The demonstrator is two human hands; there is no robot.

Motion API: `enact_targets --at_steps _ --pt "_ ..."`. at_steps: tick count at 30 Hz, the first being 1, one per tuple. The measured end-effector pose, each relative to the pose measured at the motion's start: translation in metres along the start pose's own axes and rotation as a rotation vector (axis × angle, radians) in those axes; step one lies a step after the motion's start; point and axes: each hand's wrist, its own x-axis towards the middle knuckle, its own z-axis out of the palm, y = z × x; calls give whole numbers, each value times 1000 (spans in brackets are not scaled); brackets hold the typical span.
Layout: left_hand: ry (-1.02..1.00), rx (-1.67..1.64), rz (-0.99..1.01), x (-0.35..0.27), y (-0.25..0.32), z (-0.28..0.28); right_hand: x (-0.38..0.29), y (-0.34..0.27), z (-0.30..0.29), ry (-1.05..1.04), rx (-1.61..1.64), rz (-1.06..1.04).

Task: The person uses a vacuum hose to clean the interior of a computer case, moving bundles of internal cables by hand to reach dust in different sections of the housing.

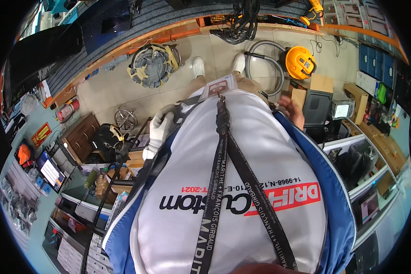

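My left hand [160, 128] wears a white and grey work glove. It hangs beside my hip with its fingers curled, close to the edge of my open blue jacket [123, 219]. Whether anything lies inside those fingers is hidden. On the other side, my bare right hand [293, 111] is by my waist, slightly blurred, with fingers apart and nothing visible in it. A black lanyard [222, 147] runs down my white printed shirt [260, 147] to a card in a clear holder [219, 86] at my lap.
Ahead stands a workbench [188, 25] with a ribbed grey top, black cables [243, 24] hanging over its edge. A grey and tan stool seat [154, 65] and a yellow vacuum cleaner [299, 62] with its hose [281, 73] occupy the tiled floor. Glass display counters [356, 147] flank me.
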Motion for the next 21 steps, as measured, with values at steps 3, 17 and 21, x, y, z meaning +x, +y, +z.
enact_targets --at_steps 3,17,21 --pt "23 -15 -12 16 26 9 16 -62 30 -255 209 123" --pt "-307 25 -243 10 122 10 29 -113 51 -497 -243 31" --pt "-344 -100 -221 9 121 3 22 -100 39 -549 -332 7"
